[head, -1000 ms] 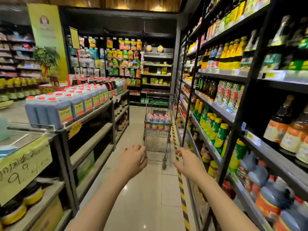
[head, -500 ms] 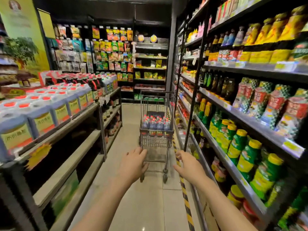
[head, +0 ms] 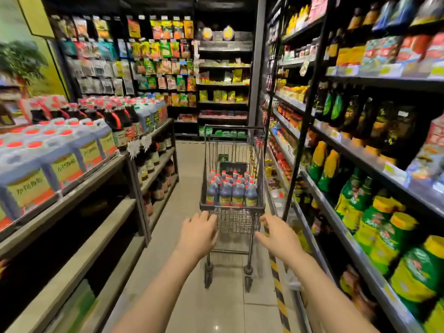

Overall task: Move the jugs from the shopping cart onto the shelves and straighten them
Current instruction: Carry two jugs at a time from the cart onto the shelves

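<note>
A wire shopping cart (head: 232,221) stands in the aisle straight ahead of me. Several dark jugs (head: 231,192) with red caps and yellow labels stand upright in its basket. My left hand (head: 198,233) is stretched toward the cart's near left corner, fingers spread, holding nothing. My right hand (head: 278,236) reaches toward the near right corner, also open and holding nothing. Both hands are close to the cart's near rim, and I cannot tell whether they touch it.
A low black shelf unit (head: 79,188) on the left carries large pale jugs with red caps (head: 62,155) on top. Tall black shelves (head: 360,155) with bottles and green jars line the right. A yellow-black floor stripe (head: 278,284) runs beside them.
I have walked down the aisle toward the cart, which now looks much nearer and larger. Both hands have stretched further forward, close to its near rim.
</note>
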A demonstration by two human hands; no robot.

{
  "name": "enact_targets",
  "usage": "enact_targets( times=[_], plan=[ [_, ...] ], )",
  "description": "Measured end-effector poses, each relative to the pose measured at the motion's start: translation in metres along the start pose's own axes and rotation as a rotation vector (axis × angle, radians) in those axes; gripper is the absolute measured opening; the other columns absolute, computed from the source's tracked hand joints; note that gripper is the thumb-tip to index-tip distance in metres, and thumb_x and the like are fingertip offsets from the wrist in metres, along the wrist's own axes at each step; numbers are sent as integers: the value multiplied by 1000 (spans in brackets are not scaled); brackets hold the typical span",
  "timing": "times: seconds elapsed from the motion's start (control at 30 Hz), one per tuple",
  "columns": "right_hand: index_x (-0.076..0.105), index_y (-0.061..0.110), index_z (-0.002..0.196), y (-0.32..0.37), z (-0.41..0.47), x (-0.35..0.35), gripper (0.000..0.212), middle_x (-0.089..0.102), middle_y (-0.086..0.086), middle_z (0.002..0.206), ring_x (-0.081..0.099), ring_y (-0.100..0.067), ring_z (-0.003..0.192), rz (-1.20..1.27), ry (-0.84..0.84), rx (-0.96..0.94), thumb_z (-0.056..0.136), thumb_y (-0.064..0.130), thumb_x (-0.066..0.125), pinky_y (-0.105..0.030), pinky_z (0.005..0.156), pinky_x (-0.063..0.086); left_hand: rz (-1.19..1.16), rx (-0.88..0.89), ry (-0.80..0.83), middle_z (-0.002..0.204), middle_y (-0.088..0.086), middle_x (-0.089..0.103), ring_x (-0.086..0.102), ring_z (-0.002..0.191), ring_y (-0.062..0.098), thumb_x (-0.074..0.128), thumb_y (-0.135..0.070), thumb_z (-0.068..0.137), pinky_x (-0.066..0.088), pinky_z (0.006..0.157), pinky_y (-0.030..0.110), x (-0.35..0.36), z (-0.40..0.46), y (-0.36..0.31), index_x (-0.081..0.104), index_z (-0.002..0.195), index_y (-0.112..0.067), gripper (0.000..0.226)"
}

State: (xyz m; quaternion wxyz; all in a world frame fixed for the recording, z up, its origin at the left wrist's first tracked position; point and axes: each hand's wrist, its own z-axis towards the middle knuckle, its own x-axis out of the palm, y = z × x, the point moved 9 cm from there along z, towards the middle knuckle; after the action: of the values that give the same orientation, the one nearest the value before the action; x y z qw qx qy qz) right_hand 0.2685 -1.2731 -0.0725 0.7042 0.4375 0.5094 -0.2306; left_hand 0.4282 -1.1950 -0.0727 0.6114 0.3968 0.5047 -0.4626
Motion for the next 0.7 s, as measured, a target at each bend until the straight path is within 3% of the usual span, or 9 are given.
enact_targets(
  times=[0.7],
  plan=[
    [45,18,127,-68,363,136,42,52,-2,129,51,-21,118,85,192,120,90,36,55,-33,94,44,-176,-73,184,126,5,47,47,116,24,44,-33,93,42,87,36,181,347,102,43,123,-15,35]
  ],
)
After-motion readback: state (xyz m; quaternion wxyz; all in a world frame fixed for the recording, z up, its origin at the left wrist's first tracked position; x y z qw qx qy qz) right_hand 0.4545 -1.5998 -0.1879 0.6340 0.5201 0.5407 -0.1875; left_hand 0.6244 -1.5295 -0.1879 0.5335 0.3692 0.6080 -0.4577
